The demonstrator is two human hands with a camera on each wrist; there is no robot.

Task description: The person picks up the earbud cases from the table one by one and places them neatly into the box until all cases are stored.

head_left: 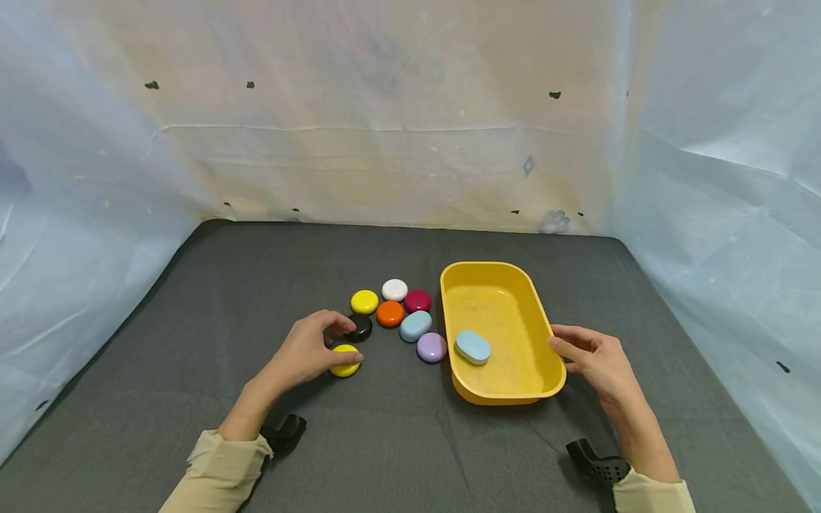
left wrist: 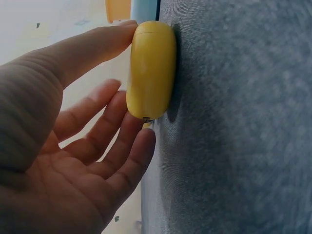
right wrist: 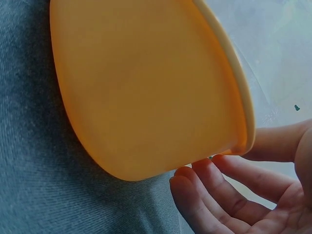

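My left hand [head_left: 303,350] is on the near yellow pebble-shaped piece [head_left: 345,370], with its thumb touching it; the left wrist view shows a fine seam and a small dark notch on this piece. The other fingers [left wrist: 109,124] spread loosely behind it, reaching over a black piece [head_left: 363,328] in the head view. My right hand [head_left: 593,358] holds the right edge of a yellow tray [head_left: 490,303], thumb at the rim and fingers beneath it. One light blue oval piece [head_left: 473,347] lies in the tray's near left part.
Left of the tray are a purple piece [head_left: 432,348], a light blue one [head_left: 415,327], a dark red one [head_left: 417,301], an orange one [head_left: 390,314], a white one [head_left: 394,290] and a second yellow one [head_left: 364,302]. Grey cloth [head_left: 385,449] covers the table; pale sheeting [head_left: 385,178] surrounds it.
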